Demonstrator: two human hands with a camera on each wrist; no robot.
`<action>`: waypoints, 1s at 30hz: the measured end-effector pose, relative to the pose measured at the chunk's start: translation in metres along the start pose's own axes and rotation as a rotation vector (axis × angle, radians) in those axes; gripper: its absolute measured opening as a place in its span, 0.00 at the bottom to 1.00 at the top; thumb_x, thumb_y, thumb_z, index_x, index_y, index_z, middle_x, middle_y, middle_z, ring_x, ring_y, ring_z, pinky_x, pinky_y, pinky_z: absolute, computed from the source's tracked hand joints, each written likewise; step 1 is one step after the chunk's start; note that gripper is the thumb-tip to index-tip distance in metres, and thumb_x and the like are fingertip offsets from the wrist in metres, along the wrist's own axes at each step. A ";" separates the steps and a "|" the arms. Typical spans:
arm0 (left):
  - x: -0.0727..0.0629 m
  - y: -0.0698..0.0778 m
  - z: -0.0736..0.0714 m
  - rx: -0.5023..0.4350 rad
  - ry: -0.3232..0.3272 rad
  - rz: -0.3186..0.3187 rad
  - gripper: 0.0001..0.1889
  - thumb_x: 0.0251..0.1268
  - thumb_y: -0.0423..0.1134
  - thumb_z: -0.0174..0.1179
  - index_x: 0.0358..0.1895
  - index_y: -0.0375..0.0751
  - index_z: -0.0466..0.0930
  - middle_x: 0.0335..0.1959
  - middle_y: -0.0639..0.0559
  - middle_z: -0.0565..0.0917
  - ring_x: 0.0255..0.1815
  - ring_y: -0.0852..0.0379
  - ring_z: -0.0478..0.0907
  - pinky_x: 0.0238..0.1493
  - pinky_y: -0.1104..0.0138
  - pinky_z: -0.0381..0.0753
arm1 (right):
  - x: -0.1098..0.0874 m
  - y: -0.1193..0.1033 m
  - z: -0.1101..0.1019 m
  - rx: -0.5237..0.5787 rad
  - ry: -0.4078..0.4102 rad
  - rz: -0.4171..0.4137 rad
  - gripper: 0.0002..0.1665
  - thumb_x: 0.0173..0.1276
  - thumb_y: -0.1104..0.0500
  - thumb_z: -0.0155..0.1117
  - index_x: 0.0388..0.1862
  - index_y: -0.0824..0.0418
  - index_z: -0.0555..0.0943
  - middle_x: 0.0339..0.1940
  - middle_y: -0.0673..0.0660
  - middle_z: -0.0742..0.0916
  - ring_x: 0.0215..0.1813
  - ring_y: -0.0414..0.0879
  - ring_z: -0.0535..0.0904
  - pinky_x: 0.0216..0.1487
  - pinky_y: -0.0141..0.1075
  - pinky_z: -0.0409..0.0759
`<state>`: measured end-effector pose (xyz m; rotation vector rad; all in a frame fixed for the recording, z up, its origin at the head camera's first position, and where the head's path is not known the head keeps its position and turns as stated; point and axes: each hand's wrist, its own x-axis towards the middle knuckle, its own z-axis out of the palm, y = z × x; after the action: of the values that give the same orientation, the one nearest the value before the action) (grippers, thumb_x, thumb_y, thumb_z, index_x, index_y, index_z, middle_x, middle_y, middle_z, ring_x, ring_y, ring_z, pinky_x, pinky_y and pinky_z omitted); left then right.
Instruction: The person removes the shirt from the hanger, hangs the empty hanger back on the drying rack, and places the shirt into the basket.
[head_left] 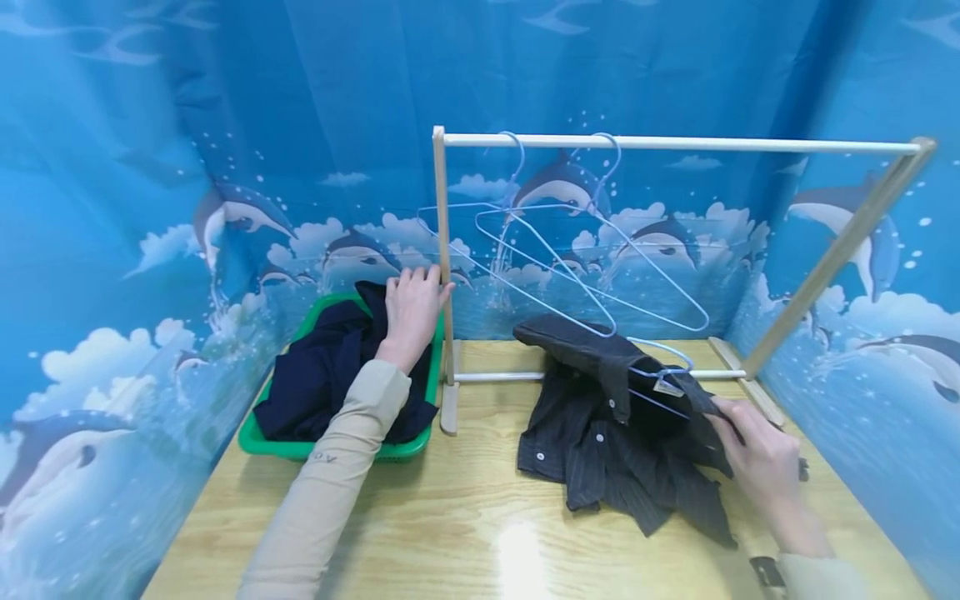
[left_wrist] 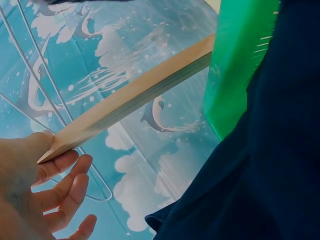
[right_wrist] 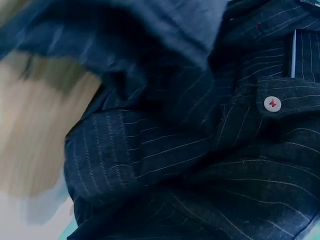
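Observation:
My left hand (head_left: 413,312) is at the left wooden post (head_left: 442,225) of a small clothes rack, beside a green basket (head_left: 431,367) of dark clothes. In the left wrist view, its thumb and index finger pinch that post, and the other fingers are loosely bent. My right hand (head_left: 761,454) grips the edge of a dark pinstriped shirt (head_left: 600,467) with white buttons, bunched on the table. A light blue hanger (head_left: 663,350) pokes out at the shirt's collar; the rest of it is hidden in the cloth. The right wrist view shows the shirt (right_wrist: 170,155) but not the hand.
Two light blue hangers (head_left: 517,215) hang from the rack's white rail (head_left: 675,143), just above the shirt. The rack's right post (head_left: 832,258) leans outward in the head view. A curtain with dolphins (head_left: 337,100) surrounds the wooden table (head_left: 480,475).

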<state>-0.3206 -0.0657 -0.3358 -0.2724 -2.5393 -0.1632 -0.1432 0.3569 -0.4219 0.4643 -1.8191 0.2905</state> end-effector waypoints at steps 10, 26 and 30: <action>0.001 -0.002 -0.005 -0.012 -0.022 -0.001 0.20 0.79 0.56 0.50 0.52 0.43 0.79 0.43 0.43 0.84 0.48 0.42 0.78 0.52 0.50 0.77 | 0.013 -0.018 0.020 0.093 -0.043 -0.010 0.29 0.79 0.43 0.55 0.34 0.66 0.85 0.27 0.59 0.88 0.26 0.55 0.84 0.28 0.44 0.74; -0.045 0.008 -0.031 -0.416 -0.193 0.346 0.18 0.80 0.52 0.50 0.56 0.47 0.84 0.52 0.50 0.85 0.55 0.49 0.79 0.59 0.55 0.78 | 0.029 -0.038 0.038 0.173 -0.073 0.026 0.27 0.78 0.43 0.57 0.36 0.66 0.87 0.31 0.60 0.90 0.29 0.56 0.87 0.27 0.46 0.76; -0.057 0.007 -0.029 -0.483 -0.243 0.419 0.14 0.79 0.46 0.53 0.55 0.47 0.84 0.47 0.52 0.86 0.47 0.55 0.82 0.51 0.59 0.81 | 0.036 -0.042 0.040 0.183 -0.065 0.042 0.28 0.78 0.44 0.56 0.36 0.68 0.86 0.31 0.62 0.90 0.28 0.57 0.87 0.26 0.47 0.76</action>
<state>-0.2572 -0.0735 -0.3433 -1.0554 -2.5756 -0.6092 -0.1670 0.2965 -0.4011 0.5690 -1.8755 0.4778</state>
